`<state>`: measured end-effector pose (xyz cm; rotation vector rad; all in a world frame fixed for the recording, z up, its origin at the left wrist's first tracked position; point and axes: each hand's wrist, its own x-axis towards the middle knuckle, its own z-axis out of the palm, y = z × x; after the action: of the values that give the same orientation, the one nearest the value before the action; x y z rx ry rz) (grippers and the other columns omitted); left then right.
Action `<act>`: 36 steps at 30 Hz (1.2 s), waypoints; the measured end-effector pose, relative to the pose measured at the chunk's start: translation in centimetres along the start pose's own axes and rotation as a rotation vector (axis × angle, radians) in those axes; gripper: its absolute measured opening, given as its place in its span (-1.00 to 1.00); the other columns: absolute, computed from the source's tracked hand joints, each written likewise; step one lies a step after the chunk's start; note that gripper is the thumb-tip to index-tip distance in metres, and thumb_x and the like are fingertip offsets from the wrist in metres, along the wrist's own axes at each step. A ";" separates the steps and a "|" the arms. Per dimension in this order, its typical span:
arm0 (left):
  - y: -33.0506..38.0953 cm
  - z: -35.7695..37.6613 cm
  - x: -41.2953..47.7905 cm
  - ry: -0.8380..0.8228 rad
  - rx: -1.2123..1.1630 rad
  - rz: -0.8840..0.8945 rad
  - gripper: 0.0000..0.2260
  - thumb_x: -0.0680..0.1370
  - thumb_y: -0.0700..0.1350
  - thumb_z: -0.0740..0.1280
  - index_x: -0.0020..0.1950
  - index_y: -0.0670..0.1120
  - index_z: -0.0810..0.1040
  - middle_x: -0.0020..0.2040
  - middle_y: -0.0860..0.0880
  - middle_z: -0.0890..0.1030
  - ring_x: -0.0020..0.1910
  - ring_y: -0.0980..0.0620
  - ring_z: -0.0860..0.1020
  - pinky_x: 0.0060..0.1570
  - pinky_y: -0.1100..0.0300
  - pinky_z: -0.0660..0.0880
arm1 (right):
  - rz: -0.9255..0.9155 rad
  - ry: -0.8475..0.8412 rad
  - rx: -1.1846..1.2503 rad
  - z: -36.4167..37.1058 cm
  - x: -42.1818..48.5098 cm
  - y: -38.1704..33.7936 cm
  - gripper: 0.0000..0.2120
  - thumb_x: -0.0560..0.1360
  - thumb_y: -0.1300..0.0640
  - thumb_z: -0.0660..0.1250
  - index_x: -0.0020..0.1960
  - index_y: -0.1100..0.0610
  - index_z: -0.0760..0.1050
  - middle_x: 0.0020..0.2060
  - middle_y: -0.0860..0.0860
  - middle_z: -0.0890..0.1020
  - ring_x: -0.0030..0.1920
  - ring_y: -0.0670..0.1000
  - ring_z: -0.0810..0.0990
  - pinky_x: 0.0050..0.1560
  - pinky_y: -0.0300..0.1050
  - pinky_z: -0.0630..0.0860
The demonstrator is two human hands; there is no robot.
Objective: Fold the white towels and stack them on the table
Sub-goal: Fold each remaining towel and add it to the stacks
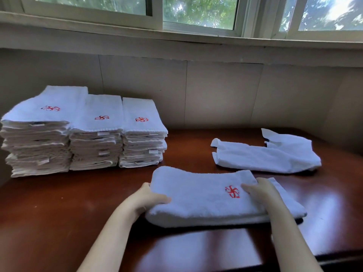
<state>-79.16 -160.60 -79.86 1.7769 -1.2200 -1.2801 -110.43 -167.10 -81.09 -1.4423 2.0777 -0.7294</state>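
Note:
A folded white towel (204, 195) with a red flower emblem lies across the dark wooden table (59, 213), slightly raised at the near edge. My left hand (149, 199) grips its left end, thumb on top. My right hand (259, 190) grips its right end beside the emblem. At the far left stand three stacks of folded white towels (86, 130), each topped by the red emblem. A loosely laid, unfolded white towel (269, 154) rests at the right rear of the table.
A grey panelled wall (216, 91) rises behind the table, with a window sill and windows above. The table's near edge (334, 258) runs at the lower right.

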 end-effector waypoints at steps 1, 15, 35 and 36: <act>0.2 -0.4 0.0 0.024 -0.032 -0.013 -0.19 0.05 -0.04 0.48 0.28 -0.19 0.39 0.09 -0.12 0.59 0.00 -0.04 0.60 0.00 0.09 0.54 | -0.023 -0.011 -0.004 0.3 -0.2 -0.3 -0.80 0.45 0.05 0.33 -0.04 0.17 0.54 -0.11 0.08 0.64 -0.02 0.14 0.58 0.03 0.01 0.51; -1.8 -4.3 0.6 0.629 0.790 -0.213 -0.59 0.58 0.04 0.10 0.44 0.06 0.24 0.41 -0.13 0.24 0.36 -0.17 0.25 0.29 -0.05 0.24 | -0.118 -0.236 0.307 8.1 -4.2 -7.4 -0.82 0.46 0.14 0.28 -0.12 0.27 0.54 -0.11 0.17 0.67 -0.11 0.12 0.63 -0.11 -0.05 0.51; -3.1 -5.5 2.5 0.459 0.359 -0.018 -0.66 0.48 0.18 0.32 0.02 -0.07 0.46 0.06 -0.08 0.56 0.00 -0.11 0.51 -0.08 0.10 0.38 | 0.117 -0.146 0.544 1.0 -1.4 -0.6 -0.84 0.48 0.28 0.38 -0.06 0.40 0.54 -0.23 0.23 0.63 -0.33 0.13 0.59 -0.26 -0.05 0.52; -3.1 -5.6 2.5 0.461 0.377 -0.011 -0.69 0.49 0.16 0.32 -0.03 -0.07 0.45 0.02 -0.07 0.56 0.00 -0.12 0.51 -0.07 0.09 0.39 | 0.057 -0.091 0.502 1.3 -1.3 -0.6 -0.83 0.49 0.27 0.37 -0.08 0.42 0.53 -0.24 0.22 0.61 -0.30 0.12 0.56 -0.23 -0.04 0.48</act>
<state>-72.66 -161.92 -81.58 2.1879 -1.2298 -0.6097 -108.72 -166.25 -81.49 -1.1067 1.6963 -1.0496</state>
